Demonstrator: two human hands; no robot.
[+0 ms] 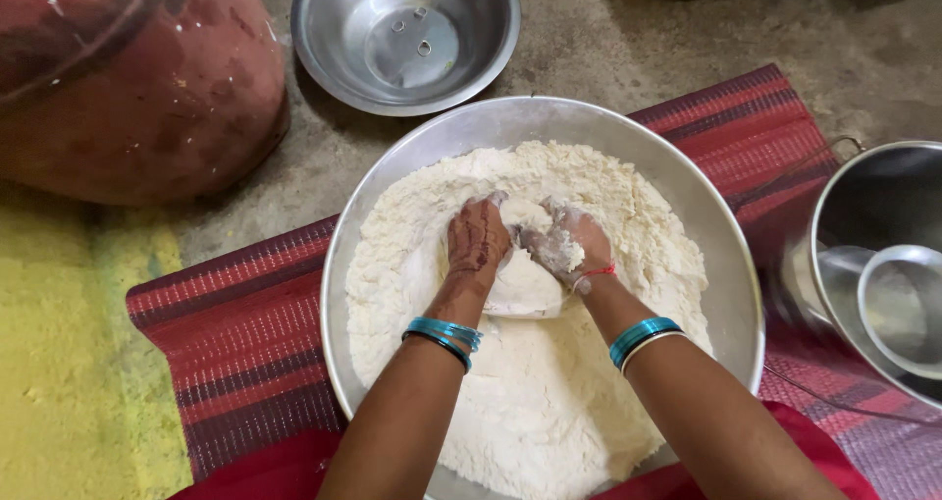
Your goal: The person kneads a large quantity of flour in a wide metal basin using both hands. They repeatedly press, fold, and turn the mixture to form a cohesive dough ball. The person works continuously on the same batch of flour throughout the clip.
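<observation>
Clay pot [137, 78]: stands far left on the floor, apart from my work.
Mat [245, 333]: red striped, under the wide steel basin [731, 294].
Flour [549, 402]: fills the basin.
My left hand [478, 237]: fingers bent, pressing into a wet dough lump [522, 286] at the middle.
My right hand [567, 247]: floury, curled over that same lump.
Steel pail [873, 206]: far right, a small bowl [903, 309] inside.

Home floor kitchen (flour basin [731, 294], mat [245, 333])
</observation>
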